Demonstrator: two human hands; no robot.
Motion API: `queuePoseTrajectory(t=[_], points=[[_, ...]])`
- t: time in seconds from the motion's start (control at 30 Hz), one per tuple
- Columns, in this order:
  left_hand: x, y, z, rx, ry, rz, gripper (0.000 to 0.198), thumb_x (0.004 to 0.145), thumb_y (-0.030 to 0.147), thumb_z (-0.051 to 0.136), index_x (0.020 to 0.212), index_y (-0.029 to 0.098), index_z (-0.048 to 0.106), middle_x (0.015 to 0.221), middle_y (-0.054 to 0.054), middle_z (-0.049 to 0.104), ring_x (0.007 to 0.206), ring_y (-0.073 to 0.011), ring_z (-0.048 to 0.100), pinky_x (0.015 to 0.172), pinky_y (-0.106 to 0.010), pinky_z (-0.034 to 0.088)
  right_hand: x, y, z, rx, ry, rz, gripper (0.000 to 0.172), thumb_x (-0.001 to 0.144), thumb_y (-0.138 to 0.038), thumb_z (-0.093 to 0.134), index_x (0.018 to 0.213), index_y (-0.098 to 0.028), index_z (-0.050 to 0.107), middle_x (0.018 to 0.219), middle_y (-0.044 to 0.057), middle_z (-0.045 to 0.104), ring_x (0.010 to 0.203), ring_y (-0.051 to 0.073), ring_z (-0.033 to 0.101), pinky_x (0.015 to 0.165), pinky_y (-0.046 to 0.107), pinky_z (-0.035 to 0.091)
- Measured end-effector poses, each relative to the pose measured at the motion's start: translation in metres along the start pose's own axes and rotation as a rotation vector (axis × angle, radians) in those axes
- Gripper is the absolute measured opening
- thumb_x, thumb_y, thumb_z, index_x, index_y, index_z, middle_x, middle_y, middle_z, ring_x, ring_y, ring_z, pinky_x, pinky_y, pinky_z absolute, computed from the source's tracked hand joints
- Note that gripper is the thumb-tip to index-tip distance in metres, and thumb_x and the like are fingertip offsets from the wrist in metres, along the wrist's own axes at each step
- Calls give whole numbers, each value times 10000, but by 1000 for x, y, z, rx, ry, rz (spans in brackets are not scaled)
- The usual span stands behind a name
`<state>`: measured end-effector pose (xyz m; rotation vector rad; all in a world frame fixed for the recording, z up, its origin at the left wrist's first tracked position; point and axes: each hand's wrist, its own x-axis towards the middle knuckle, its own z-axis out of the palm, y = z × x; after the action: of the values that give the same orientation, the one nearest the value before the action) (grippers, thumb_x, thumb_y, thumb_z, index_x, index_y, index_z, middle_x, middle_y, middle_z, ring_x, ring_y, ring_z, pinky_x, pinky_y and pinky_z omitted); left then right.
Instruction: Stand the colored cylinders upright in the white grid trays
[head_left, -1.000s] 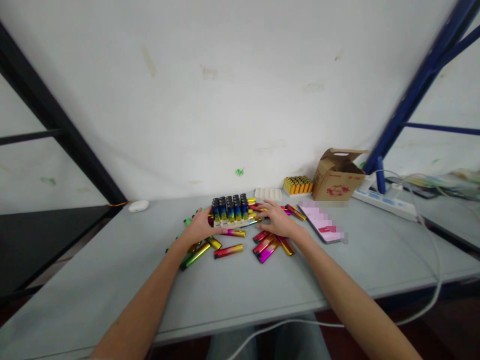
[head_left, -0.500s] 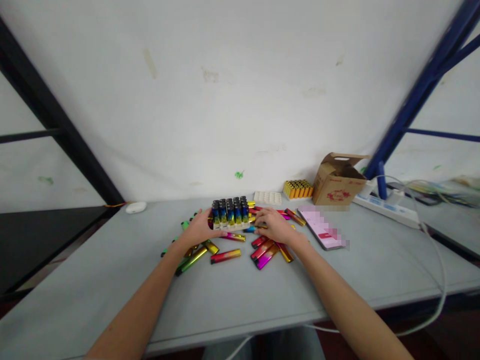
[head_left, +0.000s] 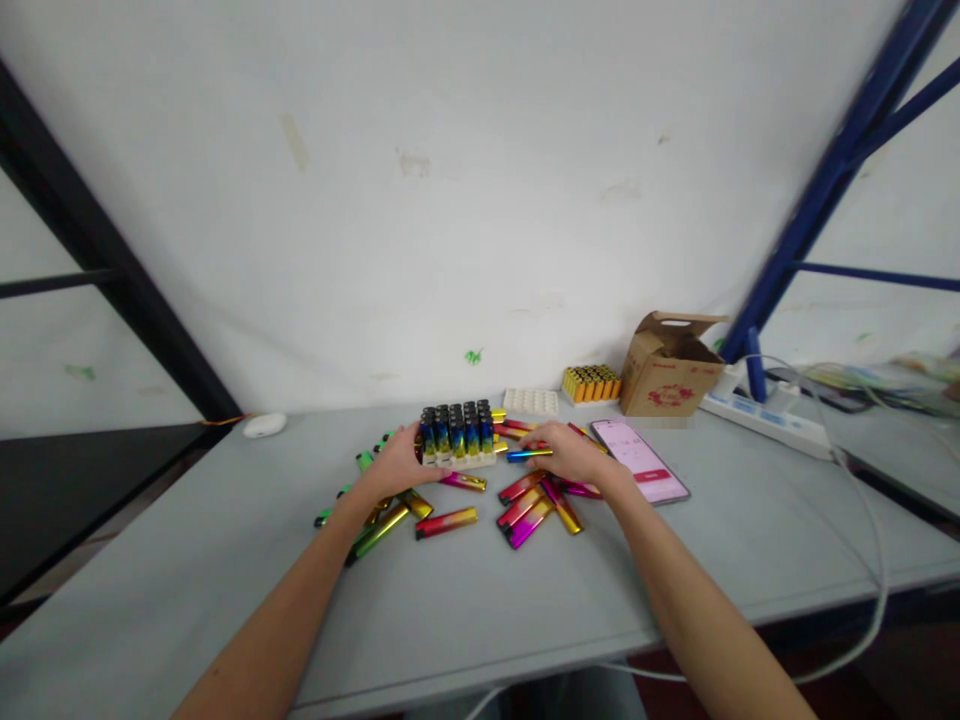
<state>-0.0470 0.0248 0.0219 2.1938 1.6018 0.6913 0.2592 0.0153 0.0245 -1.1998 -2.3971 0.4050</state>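
Head view: left hand [head_left: 396, 463] hides tray's [head_left: 469, 462] edge.

Right hand [head_left: 574, 452] has picked up blue lighter [head_left: 525, 455]

Along the worktop's [head_left: 225, 560] far edge stand a cardboard box [head_left: 666, 365], a white power strip [head_left: 765, 420] and a small white case [head_left: 265, 425]; a phone [head_left: 640, 473] lies nearer.

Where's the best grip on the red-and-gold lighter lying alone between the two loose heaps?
Probably pinch the red-and-gold lighter mid-body across its narrow width, coming from above: it lies flat on the table, with bare surface along both long sides.
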Motion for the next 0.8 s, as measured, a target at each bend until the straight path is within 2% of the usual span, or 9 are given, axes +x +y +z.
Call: queuePoseTrajectory(t=[0.1,0.23,0.33,0.43,0.5,0.57,0.67,0.73,0.8], points=[[-1,0,0,-31,-8,10,736,566,500,763,1170,133,559,1135,-125,673,1044,-325,627,893,-428,508,-4,7,-4,28,59,-20,196,839,-202,573,998,-189,687,993,79,686,932,226,613,854,340,455],[-2,1,-2,-28,-15,1,744,580,500,758,1189,126,549,1140,-129,667,1035,-321,629,877,-419,515,-2,8,3,86,207,104,213,890,-199,459,1079,-156,549,1003,101,654,903,213,599,791,319,459],[-1,1,-2,-27,-27,18,752,585,497,755,1206,129,543,1152,-127,662,1047,-322,622,890,-417,507,3,-3,14,69,234,161,165,853,-181,472,1013,-164,505,892,65,632,786,192,571,696,287,435],[1,-2,-1,-26,-35,28,773,581,498,756,1215,113,537,1160,-140,656,1059,-332,610,912,-436,491,10,-16,23,8,220,130,154,757,-234,616,870,-177,529,829,38,617,736,187,541,676,287,411],[2,-5,1,-33,-25,32,788,579,493,758,1229,109,529,1169,-144,650,1072,-336,600,923,-448,482,15,-22,27,-3,202,112,254,707,-310,700,866,-171,560,850,44,633,745,196,556,678,293,414],[2,-8,2,-54,-16,43,798,575,484,765,1247,128,523,1172,-130,651,1078,-333,596,930,-450,476,20,-24,30,-4,182,108,451,664,-400,756,1005,-156,588,949,76,664,820,227,594,719,317,432],[2,-8,3,-49,-11,45,810,567,477,773,1265,160,515,1191,-114,642,1106,-336,579,946,-451,464,26,-22,34,-53,142,77,794,582,-509,805,1239,-154,534,1148,138,652,1009,292,602,859,391,423],[1,-5,2,-7,-7,35,809,564,481,773,1261,161,518,1223,-125,622,1152,-352,550,973,-455,443,29,-20,36,-108,110,47,821,572,-560,795,1244,-155,552,1181,159,644,1060,313,593,911,422,397],[1,-2,1,29,-17,40,799,570,483,767,1255,152,520,1256,-138,600,1199,-366,516,1007,-457,416,32,-19,37,-144,97,32,741,594,-590,769,1172,-154,608,1129,153,667,1033,312,606,905,423,396]])
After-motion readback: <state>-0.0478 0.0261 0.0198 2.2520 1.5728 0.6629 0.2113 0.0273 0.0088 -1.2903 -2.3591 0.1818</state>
